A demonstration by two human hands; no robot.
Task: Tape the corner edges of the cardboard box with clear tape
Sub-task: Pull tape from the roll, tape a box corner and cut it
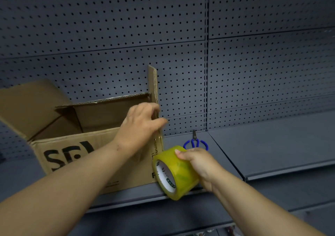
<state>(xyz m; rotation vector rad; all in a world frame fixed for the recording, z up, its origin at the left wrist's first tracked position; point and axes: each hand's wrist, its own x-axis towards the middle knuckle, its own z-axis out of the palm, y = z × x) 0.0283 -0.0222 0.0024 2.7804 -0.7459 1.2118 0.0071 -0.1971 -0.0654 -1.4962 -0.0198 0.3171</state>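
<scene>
An open cardboard box (76, 156) with black lettering stands on a grey metal shelf, its flaps up. My left hand (141, 123) rests on the box's upper right corner edge, fingers pressed against the cardboard, thumb on the right side. My right hand (197, 161) grips a thick roll of clear yellowish tape (174, 172) just right of the box's lower front corner, at the shelf's front edge. A stretch of tape seems to run up the corner edge from the roll toward my left hand, but it is hard to make out.
Blue-handled scissors (195, 143) lie on the shelf (272, 145) behind the tape roll, close to the grey pegboard back wall (181, 27). The shelf continues to the right. A lower shelf edge shows below.
</scene>
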